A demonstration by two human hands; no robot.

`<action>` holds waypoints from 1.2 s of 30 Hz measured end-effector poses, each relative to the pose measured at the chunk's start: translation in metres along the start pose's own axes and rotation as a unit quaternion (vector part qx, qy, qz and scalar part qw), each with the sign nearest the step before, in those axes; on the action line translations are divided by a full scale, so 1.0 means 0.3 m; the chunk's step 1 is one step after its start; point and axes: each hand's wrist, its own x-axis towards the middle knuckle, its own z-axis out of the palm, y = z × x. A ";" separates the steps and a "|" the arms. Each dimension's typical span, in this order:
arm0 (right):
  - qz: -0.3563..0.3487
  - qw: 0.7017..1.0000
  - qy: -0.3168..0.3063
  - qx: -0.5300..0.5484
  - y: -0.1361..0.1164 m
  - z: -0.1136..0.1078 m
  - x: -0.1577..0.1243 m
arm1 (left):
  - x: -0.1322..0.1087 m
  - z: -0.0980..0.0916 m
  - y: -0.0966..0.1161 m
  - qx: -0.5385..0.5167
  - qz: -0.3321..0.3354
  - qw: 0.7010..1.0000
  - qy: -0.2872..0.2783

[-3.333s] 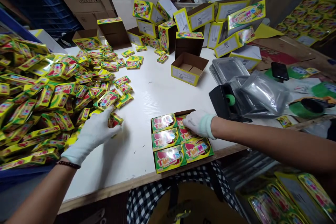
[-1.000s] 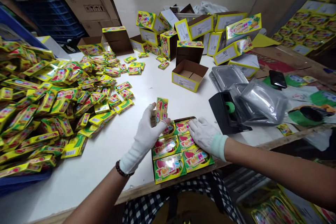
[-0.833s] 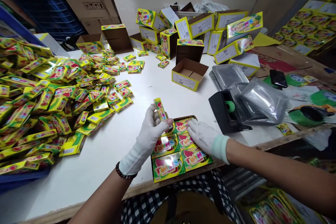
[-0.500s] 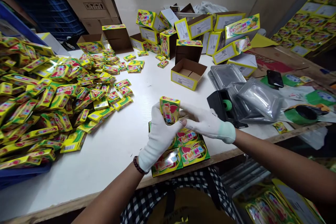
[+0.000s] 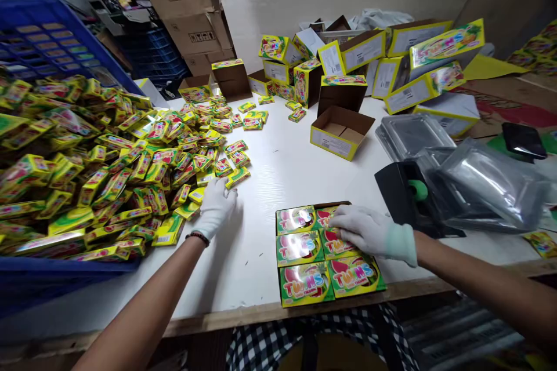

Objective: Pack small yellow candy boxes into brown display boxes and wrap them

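My left hand point(image 5: 215, 208), in a white glove, reaches to the near edge of a big pile of small yellow-green candy packs point(image 5: 108, 174). Its fingertips rest on packs there, fingers loosely spread with nothing gripped. My right hand point(image 5: 369, 232), also gloved, lies flat with stretched fingers on the upper right packs of a shallow brown box point(image 5: 335, 204). That box sits at the table's front edge and holds rows of "Twins" packs point(image 5: 304, 284) laid face up.
An open empty yellow carton point(image 5: 342, 133) stands mid-table, with stacked cartons point(image 5: 391, 64) behind it. A black dispenser point(image 5: 402, 197) and clear plastic trays point(image 5: 478, 185) lie to the right, near a phone point(image 5: 524, 139). A blue crate point(image 5: 43, 29) and brown cardboard boxes point(image 5: 187, 6) stand at the left.
My left hand held a pack over the box, both hands met on it, and now the left hand has gone back to the pile. The right hand has settled flat on the box's packs.
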 end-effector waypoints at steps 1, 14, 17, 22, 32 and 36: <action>-0.007 0.999 0.035 -0.008 -0.014 0.028 -0.014 | 0.031 0.012 -0.024 0.011 0.002 1.000 -0.012; -0.018 0.981 0.159 0.111 -0.020 0.095 -0.098 | 0.238 0.062 0.047 0.036 -0.044 0.990 -0.132; 0.090 0.905 0.316 0.270 0.013 0.073 -0.082 | 0.166 0.003 0.110 -0.019 -0.040 0.992 -0.118; 0.152 0.815 0.289 0.479 -0.042 -0.005 0.072 | -0.066 -0.077 0.430 -0.471 0.037 0.880 -0.057; 0.046 0.962 0.120 0.242 0.134 -0.091 0.104 | -0.257 -0.077 0.523 -0.337 0.068 0.939 -0.025; 0.032 0.969 0.190 0.151 0.135 0.024 0.114 | -0.279 -0.006 0.479 -0.301 0.066 0.945 -0.109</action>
